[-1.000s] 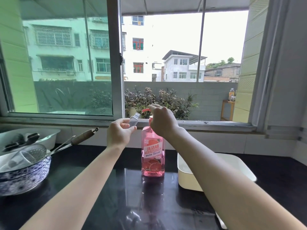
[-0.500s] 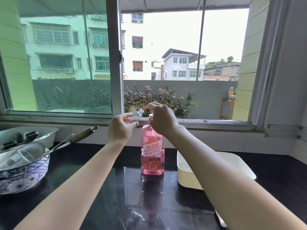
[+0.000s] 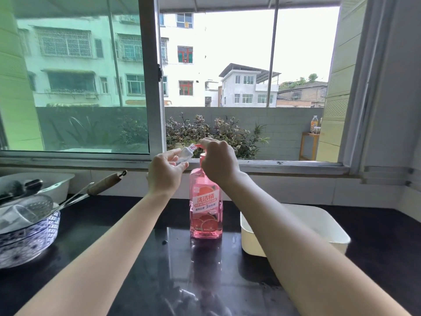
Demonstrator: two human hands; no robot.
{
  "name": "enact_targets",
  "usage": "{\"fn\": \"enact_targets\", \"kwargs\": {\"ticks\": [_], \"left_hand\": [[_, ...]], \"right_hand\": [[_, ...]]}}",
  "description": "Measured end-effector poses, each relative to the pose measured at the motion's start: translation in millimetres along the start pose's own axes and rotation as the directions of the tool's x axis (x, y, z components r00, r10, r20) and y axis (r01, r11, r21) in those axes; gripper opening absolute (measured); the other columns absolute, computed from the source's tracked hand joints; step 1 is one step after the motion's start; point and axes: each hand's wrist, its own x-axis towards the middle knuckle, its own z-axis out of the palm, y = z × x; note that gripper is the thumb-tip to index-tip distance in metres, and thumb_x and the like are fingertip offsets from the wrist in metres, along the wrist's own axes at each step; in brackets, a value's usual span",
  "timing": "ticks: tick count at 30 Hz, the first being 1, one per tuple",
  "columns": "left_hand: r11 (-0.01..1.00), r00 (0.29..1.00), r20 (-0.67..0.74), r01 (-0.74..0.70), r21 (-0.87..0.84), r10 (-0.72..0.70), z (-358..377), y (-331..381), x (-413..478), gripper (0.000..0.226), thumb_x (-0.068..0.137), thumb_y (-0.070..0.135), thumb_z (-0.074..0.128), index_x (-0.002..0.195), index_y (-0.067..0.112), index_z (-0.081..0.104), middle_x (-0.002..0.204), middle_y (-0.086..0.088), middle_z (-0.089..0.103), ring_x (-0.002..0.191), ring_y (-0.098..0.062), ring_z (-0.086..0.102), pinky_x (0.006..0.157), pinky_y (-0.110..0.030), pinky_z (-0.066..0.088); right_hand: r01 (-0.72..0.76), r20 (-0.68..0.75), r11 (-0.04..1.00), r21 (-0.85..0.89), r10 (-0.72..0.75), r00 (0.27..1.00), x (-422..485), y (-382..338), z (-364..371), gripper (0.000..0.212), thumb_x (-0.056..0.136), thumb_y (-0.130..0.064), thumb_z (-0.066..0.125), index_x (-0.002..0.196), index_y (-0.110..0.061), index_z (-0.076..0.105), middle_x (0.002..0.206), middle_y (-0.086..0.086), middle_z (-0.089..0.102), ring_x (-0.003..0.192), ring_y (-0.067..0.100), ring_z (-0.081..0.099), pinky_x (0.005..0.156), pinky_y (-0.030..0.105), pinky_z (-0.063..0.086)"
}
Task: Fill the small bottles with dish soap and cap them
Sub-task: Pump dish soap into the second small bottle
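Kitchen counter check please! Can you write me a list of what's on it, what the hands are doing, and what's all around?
Surface: black glossy counter, with reflections and a few specks.
Job's things: pink dish soap bottle upright at the centre; small clear bottle, uncapped, tilted with its mouth at the pump spout. No cap seen.
Clutter: blue patterned bowl holding a strainer and a glass; wooden-handled utensil; white tub on the right; white tray at back left.
Grippers: left hand holds the small bottle; right hand sits on the pump head.
Cables: nothing seen.
Surroundings: open sliding window, potted plants, buildings outside.
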Motion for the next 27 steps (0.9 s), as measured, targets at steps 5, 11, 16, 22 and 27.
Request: {"fn": "enact_targets", "kwargs": {"ticks": [5,11,16,22,27], "left_hand": [[0.999,0.999,0.042,0.025,0.034,-0.027,0.1,1.6,-3.2,0.043,0.074,0.020,0.076,0.115,0.014,0.065,0.106,-0.009,0.072,0.086,-0.024,0.067,0.082,-0.044,0.055],[0.997,0.994,0.079,0.071,0.042,-0.074,-9.0,17.4,6.6,0.045,0.074,0.019,0.075,0.117,0.015,0.063,0.107,-0.008,0.071,0.093,-0.022,0.067,0.087,-0.043,0.053],[0.997,0.994,0.092,0.054,0.060,-0.059,-9.6,20.4,10.5,0.045,0.074,0.018,0.075,0.117,0.014,0.063,0.109,-0.008,0.071,0.096,-0.022,0.066,0.088,-0.043,0.053],[0.998,0.993,0.110,0.046,0.044,-0.051,-3.2,9.8,5.6,0.042,0.075,0.016,0.073,0.116,0.010,0.064,0.113,-0.009,0.069,0.099,-0.023,0.065,0.090,-0.043,0.051],[0.997,0.990,0.129,0.057,0.052,-0.064,-4.5,8.1,5.0,0.043,0.076,0.018,0.073,0.117,0.013,0.063,0.109,-0.008,0.070,0.096,-0.024,0.065,0.089,-0.044,0.051]], "right_hand": [[0.001,-0.065,0.998,0.062,0.003,0.998,-11.9,0.3,11.6,0.041,0.084,0.004,0.050,0.123,-0.007,0.058,0.118,0.010,0.066,0.097,0.027,0.068,0.080,0.035,0.057],[0.017,0.117,1.000,-0.013,-0.015,0.993,6.0,-0.9,-12.2,0.032,0.082,0.001,0.053,0.113,-0.005,0.061,0.098,0.017,0.071,0.087,0.029,0.068,0.072,0.032,0.058],[-0.004,0.160,0.999,0.050,-0.004,0.987,11.8,1.5,-19.2,0.034,0.082,0.001,0.054,0.116,-0.003,0.060,0.101,0.019,0.070,0.087,0.029,0.068,0.068,0.028,0.056],[0.009,-0.064,0.998,0.069,-0.004,0.998,-11.1,2.5,15.7,0.045,0.083,0.003,0.052,0.126,-0.008,0.053,0.129,0.006,0.060,0.113,0.022,0.060,0.090,0.029,0.052],[0.021,-0.028,0.999,0.048,-0.020,0.999,-12.6,-0.2,10.5,0.045,0.084,0.000,0.051,0.128,-0.008,0.051,0.132,0.006,0.058,0.113,0.023,0.061,0.090,0.030,0.052]]}}
